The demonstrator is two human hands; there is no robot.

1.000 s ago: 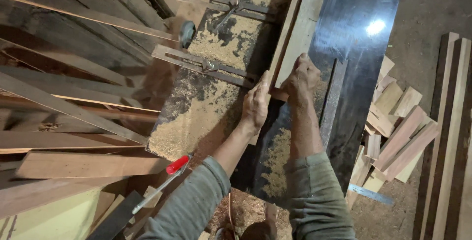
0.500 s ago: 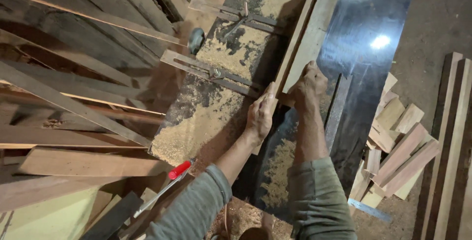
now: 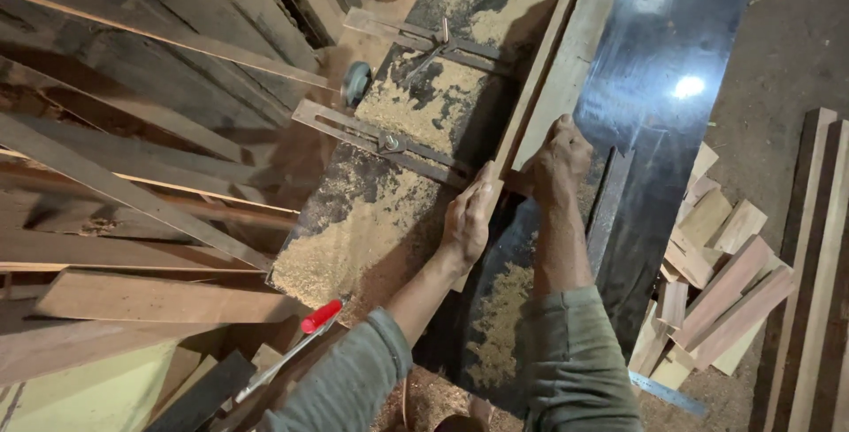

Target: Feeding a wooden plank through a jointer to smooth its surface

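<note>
On a sawdust-strewn machine table (image 3: 389,220), the left hand (image 3: 467,218) lies flat-fingered along a long wooden board (image 3: 559,78) while the right hand (image 3: 555,160) closes over its near end (apparently to steady it), offcuts (image 3: 716,282) heaped nearby.

Long pale wooden plank (image 3: 566,61) cut off at top edge; near end hidden under right hand (image 3: 557,162); fingertips unseen.

We saw a dark table (image 3: 672,34) | sawdust (image 3: 354,246), plank (image 3: 566,61), metal fence (image 3: 380,136) lay on it.
</note>
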